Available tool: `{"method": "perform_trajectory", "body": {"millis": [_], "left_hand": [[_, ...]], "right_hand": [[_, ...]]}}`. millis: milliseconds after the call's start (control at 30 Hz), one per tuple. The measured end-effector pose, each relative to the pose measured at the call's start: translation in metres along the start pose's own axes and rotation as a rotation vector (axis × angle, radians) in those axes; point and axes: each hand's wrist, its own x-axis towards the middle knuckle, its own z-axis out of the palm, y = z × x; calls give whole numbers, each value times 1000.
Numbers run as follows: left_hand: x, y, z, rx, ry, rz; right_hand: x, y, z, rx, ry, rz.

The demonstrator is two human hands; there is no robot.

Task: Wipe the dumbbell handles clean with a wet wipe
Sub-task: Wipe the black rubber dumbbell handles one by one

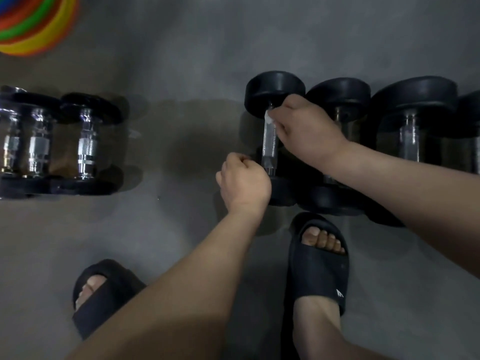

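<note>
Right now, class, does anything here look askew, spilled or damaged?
Nothing stands out. Black round-headed dumbbells lie side by side on the grey floor; the right hand holds a white wet wipe on one metal handle.

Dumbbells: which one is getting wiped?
The leftmost black dumbbell of the right-hand row: only there does the right hand press a wipe on the handle.

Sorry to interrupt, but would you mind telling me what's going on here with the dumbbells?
A person stands over a row of black dumbbells on the floor. Their right hand pinches a white wet wipe against the far end of one dumbbell handle. The left hand, fingers curled, sits by that dumbbell's near end; whether it grips is unclear.
</note>
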Motion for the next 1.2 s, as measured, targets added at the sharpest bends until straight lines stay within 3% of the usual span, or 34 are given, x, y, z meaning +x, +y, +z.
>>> {"method": "perform_trajectory", "body": {"millis": [167, 367, 500, 600, 700, 867, 933, 1200], "left_hand": [[-1, -2, 4, -32, 61, 6], [-3, -2, 5, -37, 80, 18], [-1, -5, 6, -52, 96, 24], [-1, -5, 6, -56, 95, 31], [-1, -5, 6, -50, 103, 37], [0, -7, 8, -68, 128, 42], [0, -7, 8, -74, 128, 42], [3, -11, 11, -123, 163, 58]], "right_hand": [[1, 1, 0, 67, -44, 20], [-23, 1, -3, 58, -145, -234], [4, 3, -2, 28, -22, 0], [-12, -1, 4, -6, -37, -104], [-22, 0, -7, 57, -159, -228], [4, 3, -1, -22, -83, 27], [-8, -3, 8, 45, -5, 31], [-15, 5, 7, 135, -10, 14]]}}
